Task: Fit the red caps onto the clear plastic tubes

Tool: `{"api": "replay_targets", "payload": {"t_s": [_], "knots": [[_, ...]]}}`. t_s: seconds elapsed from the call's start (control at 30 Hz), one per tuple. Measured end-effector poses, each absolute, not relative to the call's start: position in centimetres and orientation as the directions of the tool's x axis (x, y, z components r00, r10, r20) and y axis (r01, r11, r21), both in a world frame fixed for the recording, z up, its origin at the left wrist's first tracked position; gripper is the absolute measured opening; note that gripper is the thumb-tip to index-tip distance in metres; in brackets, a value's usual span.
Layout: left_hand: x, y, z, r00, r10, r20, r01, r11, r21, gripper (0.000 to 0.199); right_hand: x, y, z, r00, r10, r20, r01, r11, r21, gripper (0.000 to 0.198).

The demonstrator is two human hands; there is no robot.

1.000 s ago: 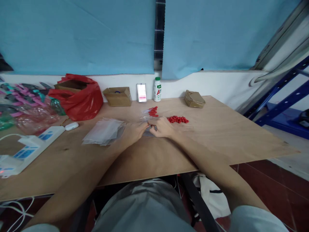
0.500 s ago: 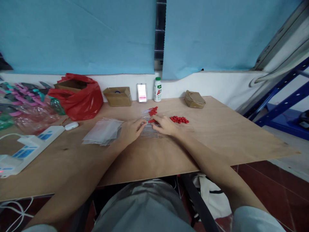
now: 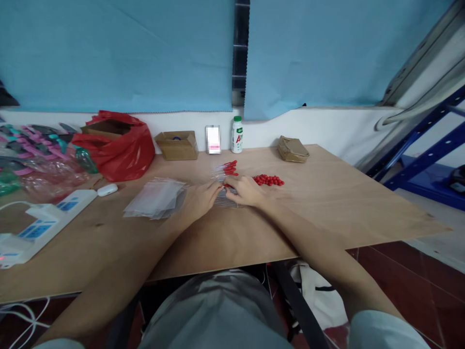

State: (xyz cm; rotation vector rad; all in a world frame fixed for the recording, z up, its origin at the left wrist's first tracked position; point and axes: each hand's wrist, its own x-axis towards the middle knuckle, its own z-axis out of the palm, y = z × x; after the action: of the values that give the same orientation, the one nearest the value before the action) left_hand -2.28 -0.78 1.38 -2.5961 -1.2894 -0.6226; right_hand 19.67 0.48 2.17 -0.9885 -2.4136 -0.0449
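My left hand (image 3: 203,198) and my right hand (image 3: 247,191) meet over the middle of the table, both with fingers pinched. Between their fingertips is a small red-tipped piece (image 3: 225,185), mostly covered by the fingers. Under and in front of the hands lies a row of thin clear sticks (image 3: 227,198). Just beyond them rests a bunch of red-tipped clear sticks (image 3: 230,168). A pile of small round red pieces (image 3: 269,180) sits right of my right hand. To the left of my left hand, flat clear plastic bags (image 3: 154,198) are stacked.
Along the wall stand a red plastic bag (image 3: 127,150), an open cardboard box (image 3: 177,146), a phone with a blurred screen (image 3: 213,140), a white bottle (image 3: 237,135) and a brown packet (image 3: 292,149). A power strip (image 3: 51,225) and white earbud case (image 3: 107,189) lie left.
My hands have drawn closer together, and less of the red piece between their fingers shows. My right hand has shifted slightly left.
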Motion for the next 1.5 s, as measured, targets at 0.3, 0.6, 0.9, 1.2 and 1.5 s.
{"api": "replay_targets", "payload": {"t_s": [0.3,0.6,0.9,1.2,1.5], "knots": [[-2.8,0.0,1.0,0.573,0.671,0.47,0.75,-0.661,0.029,0.033,18.4,0.1,1.6,-0.548,0.645,0.533,0.702,0.701,-0.126,0.015],[-3.4,0.8,1.1,0.649,0.589,0.481,0.666,-0.746,0.015,0.038,18.5,0.2,1.6,-0.589,0.599,0.543,0.67,0.737,-0.087,0.016],[-3.9,1.0,1.1,0.582,0.635,0.507,0.709,-0.702,0.066,0.038,20.1,0.8,1.7,-0.629,0.561,0.538,0.574,0.802,-0.165,0.021],[-2.8,-0.3,1.6,0.5,0.709,0.498,0.774,-0.623,0.11,0.036,20.0,1.0,1.6,-0.576,0.635,0.515,0.621,0.75,-0.229,0.019],[-2.2,-0.8,1.5,0.54,0.708,0.455,0.787,-0.616,0.025,0.038,19.1,0.2,1.7,-0.542,0.661,0.519,0.708,0.692,-0.141,0.016]]}}
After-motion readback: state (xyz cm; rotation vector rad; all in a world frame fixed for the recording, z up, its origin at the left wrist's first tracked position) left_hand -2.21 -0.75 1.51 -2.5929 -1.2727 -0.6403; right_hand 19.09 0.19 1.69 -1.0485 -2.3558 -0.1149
